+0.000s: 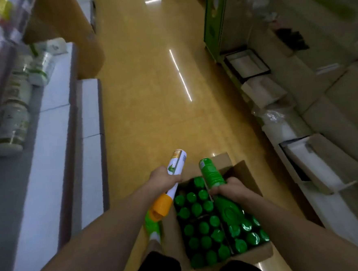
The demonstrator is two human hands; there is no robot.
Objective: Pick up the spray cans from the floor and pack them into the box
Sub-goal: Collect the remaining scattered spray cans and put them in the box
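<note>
An open cardboard box (257,254) stands on the floor between my legs, packed with several upright green-capped spray cans (203,226). My left hand (163,178) grips a white spray can with an orange cap (172,179), held slanted just left of the box, cap end toward me. My right hand (232,189) grips a green spray can (211,175) slanted over the box, its base pointing away. A green and white can (152,227) lies on the floor beside the box's left wall, partly hidden by the orange cap.
A shiny yellow floor aisle (160,94) runs ahead. White shelving (53,144) with wrapped packs lines the left. Cardboard cartons and open white boxes (315,164) are stacked along the right. A brown box flap (220,160) sticks out at the far side.
</note>
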